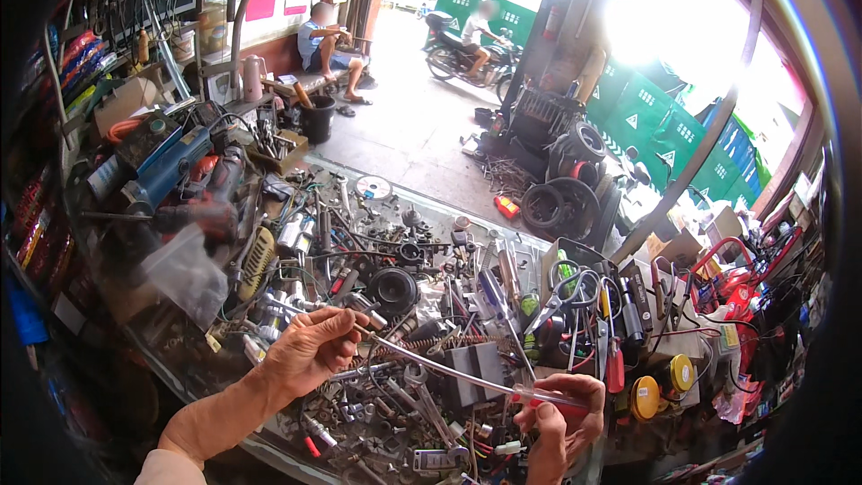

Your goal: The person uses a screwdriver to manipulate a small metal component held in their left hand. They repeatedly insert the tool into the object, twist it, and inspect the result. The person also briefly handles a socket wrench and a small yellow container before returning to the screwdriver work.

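Note:
A long, thin tool that looks like a screwdriver (440, 366) spans the space between my two hands, above the cluttered bench. Its see-through red handle (558, 401) lies in my right hand (567, 413), fingers wrapped round it. The far end of the pale shaft is pinched between thumb and fingertips of my left hand (314, 346), which partly hide the tip. Below the shaft lie a grey block (476, 375), several spanners (429, 404) and loose metal parts. A black round part (393, 291) sits just beyond it.
Scissors (567, 292), pliers and red-handled tools (615, 368) stand at the right, by two yellow round tins (645, 397). Power tools (193, 216) and a plastic bag (189, 274) crowd the left. Beyond the bench, one person sits on a seat and another is on a motorbike (467, 58).

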`<state>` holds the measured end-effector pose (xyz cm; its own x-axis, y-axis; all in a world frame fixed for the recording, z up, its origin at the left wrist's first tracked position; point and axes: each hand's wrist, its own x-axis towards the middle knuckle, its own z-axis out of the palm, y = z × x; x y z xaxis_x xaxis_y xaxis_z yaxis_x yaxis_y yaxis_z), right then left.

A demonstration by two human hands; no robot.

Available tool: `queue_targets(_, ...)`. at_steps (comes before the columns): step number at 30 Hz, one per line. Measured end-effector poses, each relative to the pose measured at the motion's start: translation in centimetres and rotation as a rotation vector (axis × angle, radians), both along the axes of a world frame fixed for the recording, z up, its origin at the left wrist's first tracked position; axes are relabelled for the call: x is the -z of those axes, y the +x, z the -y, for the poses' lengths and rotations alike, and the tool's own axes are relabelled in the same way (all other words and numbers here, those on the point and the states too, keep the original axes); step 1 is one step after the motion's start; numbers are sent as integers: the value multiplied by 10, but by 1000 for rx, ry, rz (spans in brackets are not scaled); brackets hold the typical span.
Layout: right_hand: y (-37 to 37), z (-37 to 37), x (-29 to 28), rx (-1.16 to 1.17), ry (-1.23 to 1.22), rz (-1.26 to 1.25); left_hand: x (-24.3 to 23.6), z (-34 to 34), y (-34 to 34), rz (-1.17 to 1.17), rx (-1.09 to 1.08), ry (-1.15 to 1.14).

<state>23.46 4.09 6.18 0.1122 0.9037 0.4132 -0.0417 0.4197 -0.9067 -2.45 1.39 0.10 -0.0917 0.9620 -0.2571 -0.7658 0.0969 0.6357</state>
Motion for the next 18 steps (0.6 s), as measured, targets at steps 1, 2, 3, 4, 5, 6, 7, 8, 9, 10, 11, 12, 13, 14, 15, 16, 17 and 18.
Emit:
queue_targets(1, 1, 0, 0, 10, 41, 9, -1, -1, 0, 2, 7, 6)
queue_targets(2, 3, 2, 3, 59, -22, 51, -3, 1, 1, 8, 6, 7)
queue_targets(3, 5, 3, 5, 109, -84, 94, -3, 0, 1, 6, 9, 10)
queue_targets(4, 4, -2, 15, 102, -67, 86, -1, 5, -2, 5, 3, 10)
queue_targets(5, 3, -7, 25, 94, -51, 77, -1, 10, -4, 4, -5, 10)
queue_targets(6, 6, -8, 27, 124, -57, 78, 1, 7, -3, -7, 1, 12)
queue_targets(7, 8, -8, 30, 152, -63, 79, 0, 5, -2, 20, 14, 18)
queue_targets(8, 6, -8, 29, 194, -25, 58, 0, 3, -1, 24, 30, 37)
queue_targets(9, 8, -8, 31, 209, -25, 42, 1, 2, -1, 27, 44, 56)
queue_targets(10, 10, -9, 32, 170, -11, 40, 2, 3, -2, 45, 47, 70)
queue_targets(11, 12, -9, 31, 138, 13, 41, 3, 2, -2, 50, 54, 76)
queue_targets(12, 7, -9, 29, 100, 69, 34, 3, 2, -2, 59, 56, 82)
queue_targets(13, -1, -9, 25, 62, 125, 27, 4, 2, -3, 69, 58, 87)
queue_targets(14, -6, -10, 23, 21, 183, 17, 4, 2, -4, 78, 56, 85)
queue_targets(15, -5, -10, 24, 65, 139, 35, 4, 2, -5, 87, 54, 83)
queue_targets(16, -2, -9, 26, 110, 96, 54, 4, 2, -5, 97, 53, 80)
queue_targets(17, 2, -8, 29, 155, 56, 70, 4, 3, -5, 84, 50, 79)
queue_targets(18, 9, -7, 34, 204, -1, 100, 4, 3, -4, 71, 48, 78)
